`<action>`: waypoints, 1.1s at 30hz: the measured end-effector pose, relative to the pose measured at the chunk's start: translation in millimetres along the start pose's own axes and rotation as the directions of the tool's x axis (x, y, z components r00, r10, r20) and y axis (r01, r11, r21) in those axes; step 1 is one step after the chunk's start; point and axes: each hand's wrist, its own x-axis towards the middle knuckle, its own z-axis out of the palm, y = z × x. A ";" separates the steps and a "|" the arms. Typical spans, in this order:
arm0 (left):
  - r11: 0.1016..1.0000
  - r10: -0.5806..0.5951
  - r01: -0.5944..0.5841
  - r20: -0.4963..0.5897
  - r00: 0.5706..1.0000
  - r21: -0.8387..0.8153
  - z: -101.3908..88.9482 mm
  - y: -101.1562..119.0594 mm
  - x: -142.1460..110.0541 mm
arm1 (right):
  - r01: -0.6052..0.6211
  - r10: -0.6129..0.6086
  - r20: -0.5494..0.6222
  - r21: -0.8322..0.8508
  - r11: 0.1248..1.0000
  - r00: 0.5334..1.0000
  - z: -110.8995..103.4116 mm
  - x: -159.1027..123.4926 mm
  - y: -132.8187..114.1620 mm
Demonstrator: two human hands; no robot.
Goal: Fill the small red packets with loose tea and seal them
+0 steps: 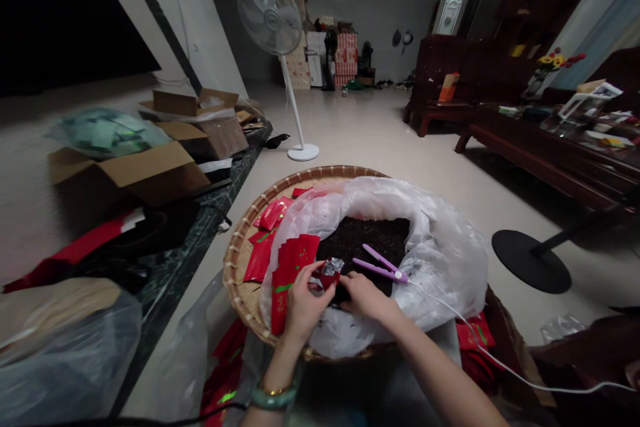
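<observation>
A small red packet [330, 272] with a silvery inside is held between the thumb and fingers of my left hand [306, 300]; its mouth looks open. Beside it, my right hand [367, 295] reaches down with curled fingers at the edge of dark, loose, leaf-like material [365, 235]. Its fingertips are partly hidden, so what they grip cannot be made out. The material lies in a large clear plastic bag [440, 240]. A purple tong-shaped tool [383, 270] with a white cord rests on it, its two arms apart. Flat red packets [295, 263] lie fanned left of my left hand.
A round woven bamboo tray [237, 260] holds the bag and more red packets [260, 257]. Open cardboard boxes [145, 170] stand on the left. A white standing fan [303, 151] is ahead; a dark wooden table [530, 147] and a black round base [530, 263] are right.
</observation>
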 end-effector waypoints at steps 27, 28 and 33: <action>0.991 0.042 -0.058 0.128 0.991 0.123 15.5 3.2 2.3 | 0.231 -0.150 -0.395 0.165 0.959 0.907 -85.0 -24.8 -23.0; 0.991 0.040 -0.056 0.128 0.991 0.121 16.0 2.7 2.2 | 0.234 -0.158 -0.387 0.157 0.960 0.909 -84.0 -24.3 -25.1; 0.995 0.027 -0.040 0.128 0.991 0.094 15.8 1.7 2.2 | 0.216 -0.091 -0.416 0.264 0.940 0.905 -78.2 -24.5 -24.1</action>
